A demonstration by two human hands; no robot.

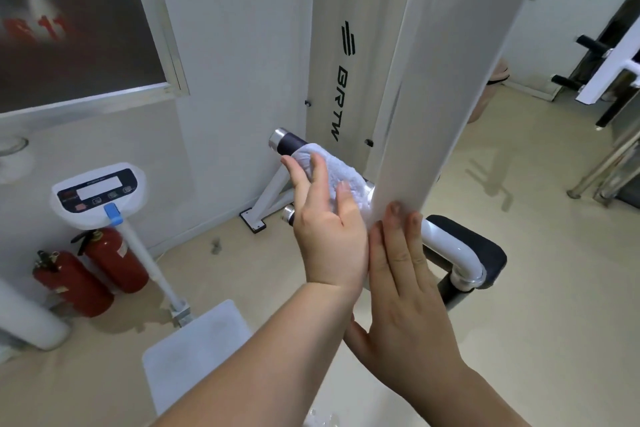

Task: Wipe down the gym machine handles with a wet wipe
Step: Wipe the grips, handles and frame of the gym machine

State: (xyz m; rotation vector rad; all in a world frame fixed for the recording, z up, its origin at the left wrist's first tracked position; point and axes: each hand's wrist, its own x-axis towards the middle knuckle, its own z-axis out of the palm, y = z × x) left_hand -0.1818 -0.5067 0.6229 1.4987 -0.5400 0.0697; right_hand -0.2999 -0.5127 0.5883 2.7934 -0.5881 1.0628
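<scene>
Right hand [401, 288] flat and open against the machine's upright [446, 80], left hand [329, 218] ahead, wrapping wet wipe [341, 172] around the handle [294, 144], long axis running up-left toward its bare capped end.

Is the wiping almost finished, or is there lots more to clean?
It is mid-job. Nothing looks clearly finished; no wet shine shows. Right now the left hand presses the white wet wipe around the dark handle, while the right hand lies flat against the machine's white post. That handle's bare tip and a second handle end just below are not covered by the wipe, so they probably remain.
</scene>
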